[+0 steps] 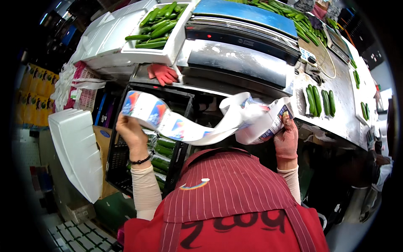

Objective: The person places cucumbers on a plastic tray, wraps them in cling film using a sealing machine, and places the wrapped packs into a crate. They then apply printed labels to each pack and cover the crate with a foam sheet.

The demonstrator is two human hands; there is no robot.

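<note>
A long strip of printed labels [178, 127] hangs in a loop between my hands. My left hand [130, 129], ungloved, pinches its left end above a black plastic crate [121, 157] with wrapped cucumbers [160, 157] in it. My right hand [286, 135], in a pinkish-red glove with worn fingertips, grips the label roll [267, 126] and its gathered folds near the steel table's edge. Behind the strip stands a film wrapping machine [239, 56] with a blue top. A red glove [163, 74] lies at its left, in front of a white foam box [174, 56] of loose cucumbers.
On the steel table [340, 123] at right, cucumbers [313, 100] lie in small groups near a power strip [307, 56] and a cable. More cucumbers [302, 25] are heaped behind. A foam lid [75, 151] and a pink basket [88, 94] stand at left. People are partly visible at far right.
</note>
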